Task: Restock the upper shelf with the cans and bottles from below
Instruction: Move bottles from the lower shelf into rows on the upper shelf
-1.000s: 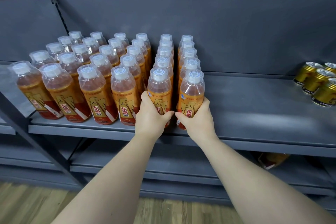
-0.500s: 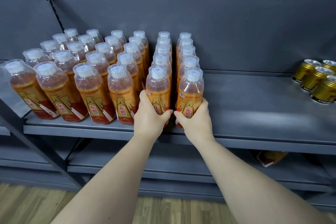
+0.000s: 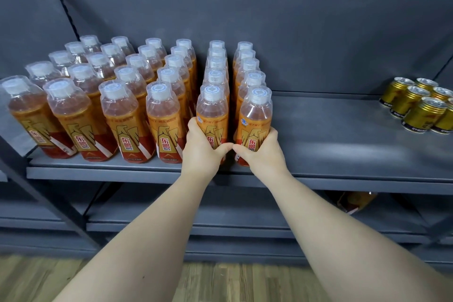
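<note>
Several rows of orange drink bottles with clear caps stand on the grey upper shelf (image 3: 343,162). My left hand (image 3: 201,152) is closed around the front bottle (image 3: 212,110) of the second row from the right. My right hand (image 3: 262,152) grips the front bottle (image 3: 256,115) of the rightmost row. Both bottles stand upright on the shelf near its front edge, and my thumbs touch between them. Gold cans (image 3: 421,105) are grouped at the shelf's far right.
A wide bare stretch of shelf lies between the bottle rows and the cans. On the lower shelf (image 3: 245,223) an orange bottle (image 3: 355,201) lies on its side at the right. A slanted grey upright (image 3: 36,191) crosses at left. Wooden floor below.
Both hands stay on the same two front bottles. The bottles sit slightly deeper and more in line with their rows; the view has shifted a little.
</note>
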Available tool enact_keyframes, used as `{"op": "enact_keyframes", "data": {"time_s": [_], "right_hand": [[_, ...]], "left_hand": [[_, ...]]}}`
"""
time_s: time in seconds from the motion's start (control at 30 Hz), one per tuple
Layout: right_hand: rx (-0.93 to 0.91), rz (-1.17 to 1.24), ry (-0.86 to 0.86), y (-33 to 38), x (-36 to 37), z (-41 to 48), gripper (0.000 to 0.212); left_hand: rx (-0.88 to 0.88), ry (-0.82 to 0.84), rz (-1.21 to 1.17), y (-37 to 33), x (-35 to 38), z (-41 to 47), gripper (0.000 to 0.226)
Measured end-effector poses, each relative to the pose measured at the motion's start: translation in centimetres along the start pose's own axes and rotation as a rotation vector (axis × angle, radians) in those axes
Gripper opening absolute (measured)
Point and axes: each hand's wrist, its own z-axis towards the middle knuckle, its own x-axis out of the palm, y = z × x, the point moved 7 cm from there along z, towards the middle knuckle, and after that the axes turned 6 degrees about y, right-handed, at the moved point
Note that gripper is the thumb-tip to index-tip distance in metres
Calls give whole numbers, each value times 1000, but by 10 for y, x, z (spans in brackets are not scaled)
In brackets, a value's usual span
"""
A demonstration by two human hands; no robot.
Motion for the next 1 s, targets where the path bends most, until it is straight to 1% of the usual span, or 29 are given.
{"op": "enact_keyframes", "data": {"time_s": [0.13,0.2,0.33,0.43,0.63,0.7,0.87,1.0], "right_hand": [[35,-29,34,-4,-10,-11,104],[48,-55,53,-5,-16,-20,107],[46,-137,104,-9,-29,-36,96],[30,-210,155,-14,-37,-50,88],[-42,-358,266,-34,-70,-85,78],[-60,-371,285,-44,-85,-96,76],[-81,-406,290,-73,-126,-118,71],[-92,-533,302,-104,-157,-134,63]], "left_hand": [[-42,-5,0,1,-3,-9,99],[-52,-12,10,1,-4,-18,94],[-34,-13,32,-2,1,-42,81],[-24,-11,78,-6,10,-62,66],[-8,34,236,-33,41,-115,67],[-8,71,292,-43,56,-133,69],[-34,186,421,-65,98,-173,60],[7,286,497,-79,136,-197,57]]}}
